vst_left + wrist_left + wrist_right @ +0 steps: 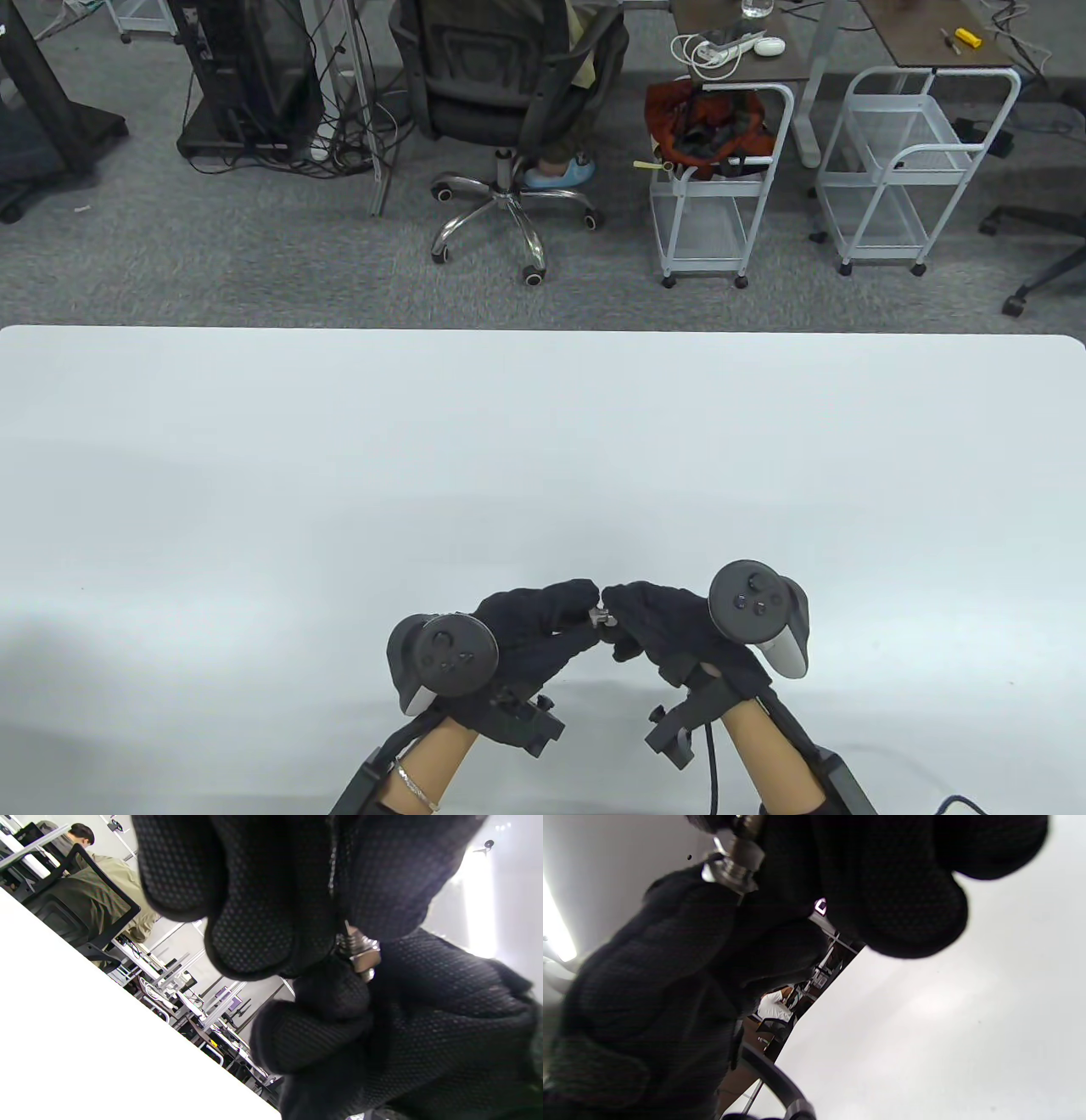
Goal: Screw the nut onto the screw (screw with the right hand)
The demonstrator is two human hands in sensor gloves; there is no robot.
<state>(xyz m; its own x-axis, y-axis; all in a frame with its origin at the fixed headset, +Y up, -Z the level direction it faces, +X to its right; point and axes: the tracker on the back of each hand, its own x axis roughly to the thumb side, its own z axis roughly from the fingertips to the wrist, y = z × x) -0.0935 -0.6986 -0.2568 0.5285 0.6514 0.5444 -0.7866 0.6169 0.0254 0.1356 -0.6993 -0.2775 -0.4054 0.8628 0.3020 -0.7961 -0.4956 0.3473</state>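
Both gloved hands meet fingertip to fingertip just above the white table [543,441], near its front edge. My left hand [584,608] pinches a small metal screw [598,613], whose threads show in the left wrist view [345,941]. My right hand [614,613] pinches the hex nut [365,955] that sits on those threads. In the right wrist view the nut [747,854] lies under my right fingers [797,878], with the screw's threaded end [726,871] against the left glove. The fingers hide most of both parts.
The table's far edge [543,331] borders grey carpet. Beyond it stand an office chair [501,102] and two white wire carts [721,170], well away from the hands.
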